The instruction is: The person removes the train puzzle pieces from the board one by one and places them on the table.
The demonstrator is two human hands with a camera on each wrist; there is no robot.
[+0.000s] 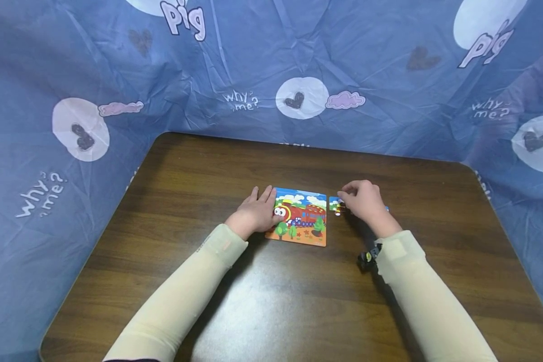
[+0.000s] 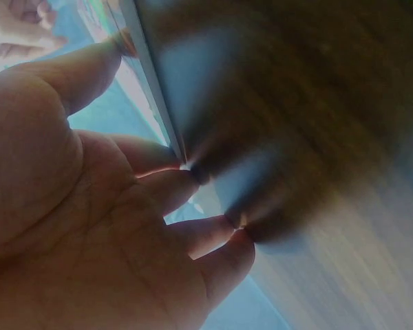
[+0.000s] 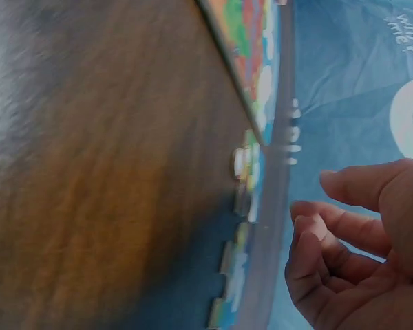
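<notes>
A square picture board [image 1: 302, 213] with a red cartoon train, trees and clouds lies flat on the table. My left hand [image 1: 257, 213] rests at its left edge, fingers straight and thumb over the picture. In the left wrist view, the fingertips of the left hand [image 2: 117, 185] are on the tabletop beside the board's edge. Just right of the board is a row of small jigsaw pieces [image 1: 335, 204], partly hidden under my right hand [image 1: 364, 201]. The right wrist view has the right hand [image 3: 351, 240] above these pieces [image 3: 244, 165], fingers loosely bent, thumb apart, nothing between them.
The brown wooden table [image 1: 271, 301] has rounded corners. A blue printed cloth [image 1: 253, 65] hangs behind it and along both sides. A small black camera [image 1: 368, 259] sits at my right wrist, close over the tabletop.
</notes>
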